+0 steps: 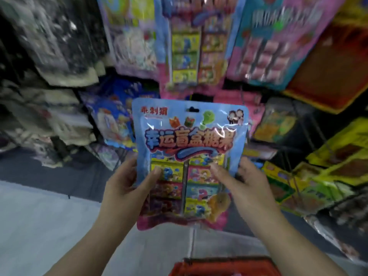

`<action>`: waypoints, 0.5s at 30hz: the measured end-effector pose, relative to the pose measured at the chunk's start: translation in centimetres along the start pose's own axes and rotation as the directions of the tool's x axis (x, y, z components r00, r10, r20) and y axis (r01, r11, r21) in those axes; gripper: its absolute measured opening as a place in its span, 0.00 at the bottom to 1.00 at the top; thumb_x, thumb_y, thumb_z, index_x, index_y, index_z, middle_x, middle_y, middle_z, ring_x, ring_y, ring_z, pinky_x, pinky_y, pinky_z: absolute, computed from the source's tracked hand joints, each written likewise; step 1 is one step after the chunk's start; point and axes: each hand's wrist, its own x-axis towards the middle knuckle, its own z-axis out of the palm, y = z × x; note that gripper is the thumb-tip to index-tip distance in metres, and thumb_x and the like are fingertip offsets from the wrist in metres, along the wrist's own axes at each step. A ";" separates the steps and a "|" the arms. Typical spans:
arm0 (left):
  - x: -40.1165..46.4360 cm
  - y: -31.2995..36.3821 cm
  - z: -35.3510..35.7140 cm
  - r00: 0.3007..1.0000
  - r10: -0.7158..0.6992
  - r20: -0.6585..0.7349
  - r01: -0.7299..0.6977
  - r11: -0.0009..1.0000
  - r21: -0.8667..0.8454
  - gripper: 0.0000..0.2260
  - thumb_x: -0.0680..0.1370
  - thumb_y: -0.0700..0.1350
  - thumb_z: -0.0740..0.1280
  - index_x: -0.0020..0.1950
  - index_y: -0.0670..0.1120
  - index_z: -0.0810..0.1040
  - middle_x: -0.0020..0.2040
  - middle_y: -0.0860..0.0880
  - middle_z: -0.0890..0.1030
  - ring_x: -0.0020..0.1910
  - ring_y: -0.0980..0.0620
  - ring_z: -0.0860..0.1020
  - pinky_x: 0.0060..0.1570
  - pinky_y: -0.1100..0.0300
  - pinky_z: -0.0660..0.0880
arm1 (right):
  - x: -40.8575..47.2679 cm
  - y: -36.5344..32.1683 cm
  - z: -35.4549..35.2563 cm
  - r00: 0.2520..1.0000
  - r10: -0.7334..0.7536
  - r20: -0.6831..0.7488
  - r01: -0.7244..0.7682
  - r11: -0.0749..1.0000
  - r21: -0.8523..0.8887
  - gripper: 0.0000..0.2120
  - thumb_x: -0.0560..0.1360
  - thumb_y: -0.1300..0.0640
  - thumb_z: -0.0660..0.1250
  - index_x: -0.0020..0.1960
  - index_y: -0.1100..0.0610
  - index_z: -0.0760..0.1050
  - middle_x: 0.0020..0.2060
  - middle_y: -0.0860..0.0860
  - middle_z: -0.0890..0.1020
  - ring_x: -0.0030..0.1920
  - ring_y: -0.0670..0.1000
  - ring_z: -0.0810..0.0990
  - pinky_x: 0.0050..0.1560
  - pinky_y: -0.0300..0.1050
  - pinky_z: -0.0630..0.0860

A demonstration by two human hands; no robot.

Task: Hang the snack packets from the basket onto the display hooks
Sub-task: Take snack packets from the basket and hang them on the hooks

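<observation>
Above the basket [223, 265], both hands clamp the packet [189, 156]: left hand [127, 184] and right hand [243, 182] pinching opposite edges. Held upright, slot [192, 109] topmost, likely to meet a hook.

Dim indoor light, flat, no hard shadows. The packet [190, 156] held between both hands is the sharpest thing, print readable; white glare streaks cross its film above the thumbs. Everything beyond the grip is motion-smeared: hanging packs [185, 46] above, left-side goods [49, 56] nearly unreadable, dark patches between them. Wide-angle bend tilts the racks outward toward the corners. The red basket [225, 265] below the wrists is soft and blurred. The floor [39, 226] reads pale grey.
</observation>
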 end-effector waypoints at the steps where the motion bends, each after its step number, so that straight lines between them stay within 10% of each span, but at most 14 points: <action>1: 1.1 0.7 -0.5 1.000 0.020 -0.015 -0.020 1.000 -0.010 0.10 0.69 0.57 0.73 0.44 0.53 0.81 0.35 0.49 0.81 0.36 0.43 0.78 0.39 0.48 0.74 | 0.7 -1.3 0.5 1.000 -0.012 0.005 0.012 1.000 -0.006 0.19 0.64 0.40 0.70 0.42 0.56 0.76 0.41 0.61 0.79 0.43 0.56 0.80 0.46 0.55 0.75; 15: 9.3 6.9 -1.5 0.969 0.246 0.020 -0.244 0.967 -0.077 0.09 0.66 0.58 0.70 0.45 0.61 0.81 0.43 0.52 0.84 0.43 0.52 0.82 0.41 0.53 0.78 | 5.3 -9.4 2.1 0.969 -0.196 -0.149 0.201 0.980 0.018 0.13 0.66 0.43 0.70 0.45 0.50 0.78 0.46 0.70 0.73 0.49 0.71 0.73 0.49 0.71 0.73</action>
